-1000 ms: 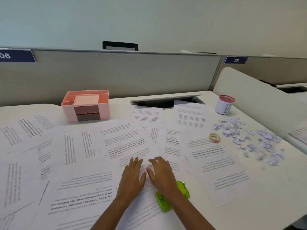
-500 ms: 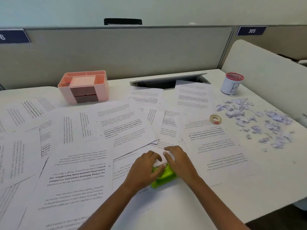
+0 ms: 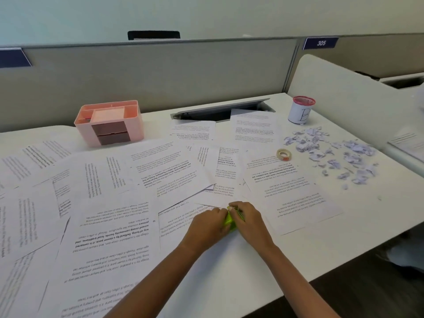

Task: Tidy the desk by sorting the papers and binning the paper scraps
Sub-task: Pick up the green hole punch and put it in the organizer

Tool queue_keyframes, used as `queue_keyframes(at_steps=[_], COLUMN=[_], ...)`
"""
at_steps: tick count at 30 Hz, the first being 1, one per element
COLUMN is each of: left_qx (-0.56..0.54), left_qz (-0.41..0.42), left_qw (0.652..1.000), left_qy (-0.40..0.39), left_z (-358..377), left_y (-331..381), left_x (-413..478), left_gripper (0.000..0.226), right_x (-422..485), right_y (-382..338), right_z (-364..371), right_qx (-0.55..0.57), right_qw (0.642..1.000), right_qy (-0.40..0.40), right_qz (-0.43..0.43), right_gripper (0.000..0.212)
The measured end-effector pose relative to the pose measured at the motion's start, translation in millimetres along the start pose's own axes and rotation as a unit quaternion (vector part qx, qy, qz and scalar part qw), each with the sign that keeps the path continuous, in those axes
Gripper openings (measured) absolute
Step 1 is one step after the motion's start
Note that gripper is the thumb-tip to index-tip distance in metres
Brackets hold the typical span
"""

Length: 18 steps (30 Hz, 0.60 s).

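Both hands are bunched together near the front middle of the white desk (image 3: 229, 271). The left hand (image 3: 207, 224) and the right hand (image 3: 249, 220) each have their fingers curled round a small lime-green plastic stapler (image 3: 230, 221), which is mostly hidden between them and sits on top of the paperwork. The printed white paper sheets (image 3: 110, 237) are all over the place, overlapping at odd angles and covering pretty much the whole left and centre of the desk, with a couple reaching back to the grey cable flap (image 3: 220, 106) at the rear. The torn pale paper scraps (image 3: 332, 154) are in a loose scatter on the far right side, off the sheets and well apart from the hands. Just left of that scatter there's a beige roll of tape (image 3: 284, 154) lying flat on a sheet, and behind the scraps a white cylindrical cup with a red rim (image 3: 301, 110) stands upright. Back left is a pink plastic desk organiser (image 3: 110, 125), near the grey partition panel (image 3: 160, 72), which carries a blue sign reading 305 (image 3: 320, 43).
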<state>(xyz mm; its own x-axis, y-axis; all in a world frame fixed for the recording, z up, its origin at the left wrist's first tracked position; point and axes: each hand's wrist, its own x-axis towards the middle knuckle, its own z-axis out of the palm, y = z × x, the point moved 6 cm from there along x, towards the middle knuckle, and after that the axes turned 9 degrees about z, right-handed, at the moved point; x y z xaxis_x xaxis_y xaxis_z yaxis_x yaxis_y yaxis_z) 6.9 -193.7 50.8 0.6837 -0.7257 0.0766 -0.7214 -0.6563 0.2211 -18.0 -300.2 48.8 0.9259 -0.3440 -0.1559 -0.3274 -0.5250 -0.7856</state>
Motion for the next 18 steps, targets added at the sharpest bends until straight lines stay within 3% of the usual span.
queue_keyframes(at_steps=[4,7,10,12,16,18], left_qx=[0.076,0.078,0.039,-0.052,-0.281,-0.427], left_qz=[0.026,0.025,-0.002,-0.053,-0.172,-0.243], left_qw=[0.997,0.997,0.998,0.991,0.925,0.849], left_qy=[-0.013,-0.002,0.041,0.107,0.188,0.196], left_z=[-1,-7,-19,-32,-49,-49], left_y=[-1,-10,-19,-31,-55,-67], left_x=[8,12,14,13,13,13], left_gripper=[0.028,0.032,0.03,0.028,0.024,0.025], right_x=[2,9,17,24,39,48], right_y=[-5,-10,-16,-19,-34,-44], right_z=[-7,-13,-18,-20,-17,-15], right_qx=[0.027,0.048,0.055,0.083,0.143,0.151], right_qw=[1.0,0.999,0.998,0.996,0.988,0.986], right_qy=[-0.003,-0.016,-0.021,-0.022,-0.055,-0.072], right_qz=[0.007,0.01,0.002,0.003,0.002,-0.011], right_gripper=[0.027,0.027,0.028,0.028,0.026,0.03])
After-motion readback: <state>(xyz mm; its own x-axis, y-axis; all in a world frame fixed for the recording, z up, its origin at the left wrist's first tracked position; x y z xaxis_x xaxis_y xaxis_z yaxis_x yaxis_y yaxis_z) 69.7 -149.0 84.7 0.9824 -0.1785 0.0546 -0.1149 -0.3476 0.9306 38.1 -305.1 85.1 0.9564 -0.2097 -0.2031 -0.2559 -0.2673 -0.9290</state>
